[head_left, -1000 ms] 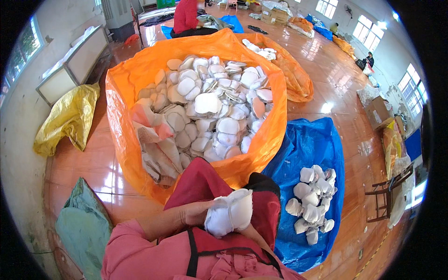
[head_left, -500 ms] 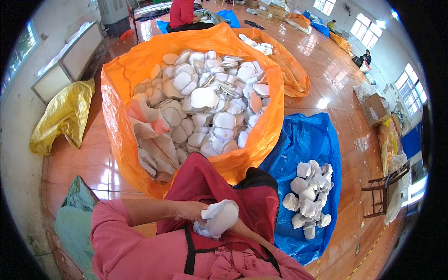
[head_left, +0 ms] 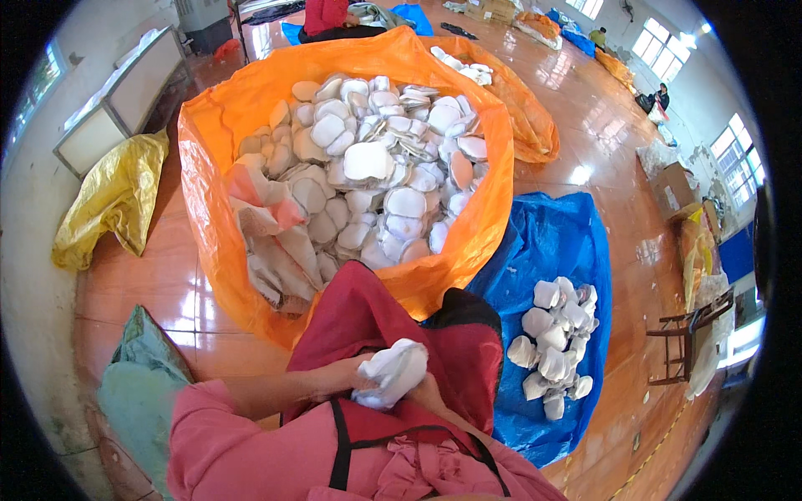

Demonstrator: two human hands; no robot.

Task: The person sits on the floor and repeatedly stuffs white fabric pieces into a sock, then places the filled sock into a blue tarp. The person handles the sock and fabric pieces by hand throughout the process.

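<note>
Hands together over the lap, both closed on one white padded fabric piece (head_left: pixel 391 372). Left hand (head_left: pixel 338 377), coming in from the left on a pink sleeve, clenched around the piece's left end. Right hand (head_left: pixel 428 392) mostly hidden beneath and behind the piece, fingers wrapped on its right side. Piece itself bunched and crumpled, held just above a dark red apron (head_left: pixel 376 317) spread across the knees, black strap showing lower down.

Directly ahead, touching the far edge of the apron, a large orange plastic sack (head_left: pixel 209 209), mouth wide open, heaped with many more white padded shapes (head_left: pixel 368 163), rounded and flat, some tan or pinkish ones along its left side. To the right, a crumpled blue plastic sheet (head_left: pixel 551 242) on the glossy reddish-brown floor (head_left: pixel 150 284), with a smaller pile of folded white pieces (head_left: pixel 551 342) on it, well apart from the hands. At far left, a yellow plastic bag (head_left: pixel 113 200) against the wall; lower left, a pale green woven sack (head_left: pixel 138 392) beside the pink sleeve. Behind the big sack, a second orange sack (head_left: pixel 526 125) with a few white pieces. Further back, another person in red (head_left: pixel 324 15), seated. At right, a dark wooden chair (head_left: pixel 689 334).
</note>
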